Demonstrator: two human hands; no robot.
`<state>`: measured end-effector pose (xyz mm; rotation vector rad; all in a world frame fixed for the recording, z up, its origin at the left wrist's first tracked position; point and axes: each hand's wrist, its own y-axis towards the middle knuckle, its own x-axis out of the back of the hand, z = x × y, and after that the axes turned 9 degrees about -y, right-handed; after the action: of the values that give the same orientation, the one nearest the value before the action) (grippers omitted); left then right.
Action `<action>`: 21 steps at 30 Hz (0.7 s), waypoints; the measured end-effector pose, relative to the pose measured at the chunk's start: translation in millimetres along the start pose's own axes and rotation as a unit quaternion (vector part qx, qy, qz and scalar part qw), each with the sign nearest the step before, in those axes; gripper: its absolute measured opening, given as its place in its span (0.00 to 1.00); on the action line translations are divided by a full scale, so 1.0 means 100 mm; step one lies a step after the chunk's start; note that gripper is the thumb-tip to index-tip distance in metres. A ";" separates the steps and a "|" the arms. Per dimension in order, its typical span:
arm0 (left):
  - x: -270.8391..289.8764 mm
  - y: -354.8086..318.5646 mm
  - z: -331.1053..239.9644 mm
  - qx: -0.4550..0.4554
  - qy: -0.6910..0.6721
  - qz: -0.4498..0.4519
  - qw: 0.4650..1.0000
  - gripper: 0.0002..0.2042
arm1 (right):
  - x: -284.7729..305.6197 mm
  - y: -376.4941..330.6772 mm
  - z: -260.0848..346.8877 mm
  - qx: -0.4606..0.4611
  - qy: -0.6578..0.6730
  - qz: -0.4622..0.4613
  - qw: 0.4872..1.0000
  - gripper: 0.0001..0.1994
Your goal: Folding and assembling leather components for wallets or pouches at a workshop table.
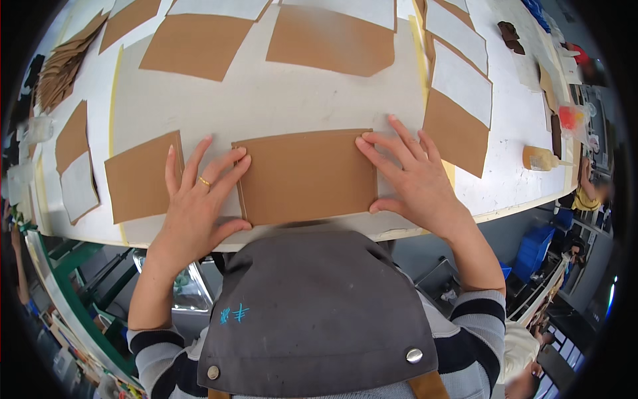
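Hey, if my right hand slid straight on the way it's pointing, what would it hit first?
Your right hand touches the near brown panel; past that, across the grey surface, it would probably meet the brown-and-white piece ahead and leftward. Its spread leaves the exact line uncertain.

- White tabletop, beneath and beyond the left hand and right hand
- Green metal frame, lower and farther out than the left hand
- Grey floor, beyond the tabletop's edge, below the right hand
- Blue bin, lower right of the right hand
- Bright light strip, farther right
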<state>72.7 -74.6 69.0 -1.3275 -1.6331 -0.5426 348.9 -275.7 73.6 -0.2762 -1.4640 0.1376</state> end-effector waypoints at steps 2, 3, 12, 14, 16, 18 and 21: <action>0.02 0.00 0.07 -0.007 -0.011 -0.011 1.000 0.48 | 0.03 0.04 -0.02 -0.004 0.019 0.004 1.000 0.51; 0.01 0.00 0.09 0.004 -0.007 -0.016 1.000 0.48 | 0.04 0.03 -0.02 0.008 0.019 0.001 1.000 0.51; -0.31 -0.26 0.18 -0.058 -0.176 -0.166 0.968 0.35 | 0.14 0.06 -0.08 0.014 0.268 -0.067 0.961 0.38; -0.44 -0.34 0.09 -0.071 -0.151 -0.215 0.962 0.26 | 0.09 0.25 0.15 0.147 0.085 -0.146 0.974 0.32; -0.60 -0.41 0.06 -0.110 -0.111 -0.219 0.963 0.21 | 0.01 0.47 0.49 0.237 0.096 -0.133 0.958 0.29; -0.68 -0.40 0.05 -0.122 -0.102 -0.236 0.959 0.16 | -0.13 0.66 0.73 0.271 0.091 -0.144 0.947 0.27; -0.70 -0.41 0.06 -0.128 -0.093 -0.247 0.956 0.15 | -0.28 0.85 0.81 0.313 0.066 -0.170 0.932 0.24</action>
<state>31.0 -118.7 14.4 -1.1720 -2.1257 -0.9790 272.4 -193.5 31.1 0.4791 -1.2418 0.2899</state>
